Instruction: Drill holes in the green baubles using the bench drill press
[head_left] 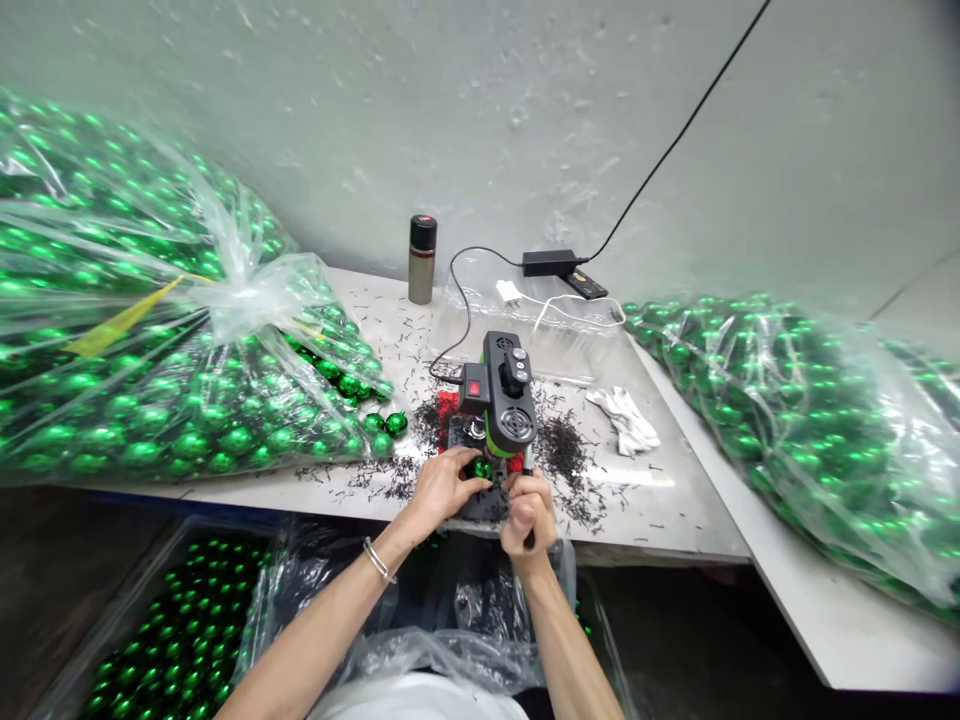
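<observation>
A small black and lime-green machine (510, 390) with a red switch stands near the table's front edge. My left hand (450, 485) is closed on a shiny green ball (478, 467) under the machine's head. On the machine's right side, my right hand (529, 515) is wrapped round a black handle (529, 540). Left of the machine, a few loose green balls (395, 424) lie beside a large bag. Small black pieces (564, 448) are scattered round the machine's base, and red material (448, 405) shows under it.
Big clear bags of green balls (150, 380) (810, 430) flank the white table (675, 510). Behind the machine are a bottle (422, 270), a power adapter (551, 263) with cables and a clear plastic tray (480, 300). White gloves (624, 420) lie right. A bin of balls (180, 620) stands below left.
</observation>
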